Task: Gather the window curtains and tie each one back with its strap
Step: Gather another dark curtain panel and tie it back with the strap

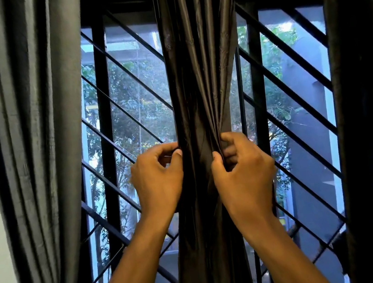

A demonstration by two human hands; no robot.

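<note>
Curtain (198,79) pinched by both hands' curled fingers (232,149).

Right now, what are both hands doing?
Left hand: grips the middle curtain at its left edge.
Right hand: grips its right-side folds.

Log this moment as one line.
phase: gathering | left hand: grips middle curtain left edge | right hand: grips its right folds | strap: not visible | side curtains: hanging loose

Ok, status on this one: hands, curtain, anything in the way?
Left hand and right hand both gripping the middle curtain, bunched between them. No strap visible. Side curtains hang loose; window grille behind, nothing blocking.
</note>
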